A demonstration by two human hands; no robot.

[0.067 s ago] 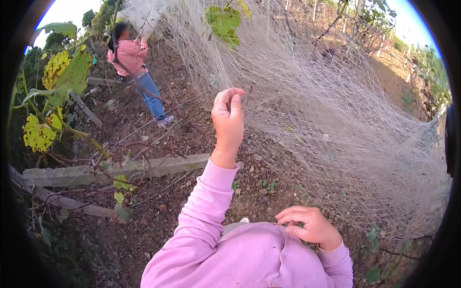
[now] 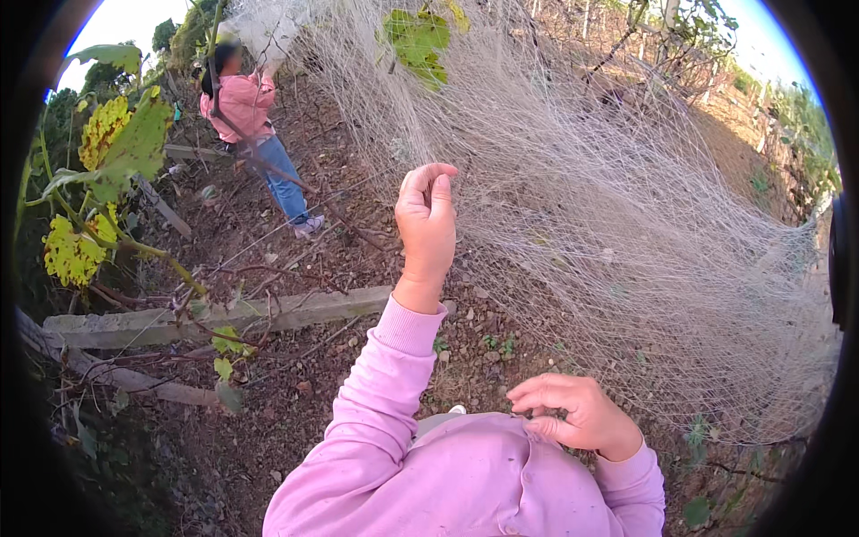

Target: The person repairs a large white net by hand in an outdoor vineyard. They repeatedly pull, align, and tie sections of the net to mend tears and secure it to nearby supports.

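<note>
Pale mesh netting (image 2: pixel 617 242) hangs in loose, bunched folds from the top of the view down to the right. Raised at the netting's near left edge, my left hand (image 2: pixel 426 224) is closed, thumb against curled fingers, pinching the net; the exact strands between the fingertips are too fine to make out. My right hand (image 2: pixel 577 413) is held low in front of my pink shirt (image 2: pixel 474 474), its fingers loosely bent and apart with nothing in them. A green leaf (image 2: pixel 417 45) is caught against the netting above my left hand.
A person in a pink top (image 2: pixel 243 106) stands at the far left, hands up at the netting. A concrete post (image 2: pixel 215 320) lies across the left, among bare vines and a yellowing leafy shoot (image 2: pixel 125 148). Stony soil (image 2: pixel 304 394) slopes underfoot.
My right hand has shifted slightly, its fingers a little up and to the left. The left hand stays almost still at the netting.
</note>
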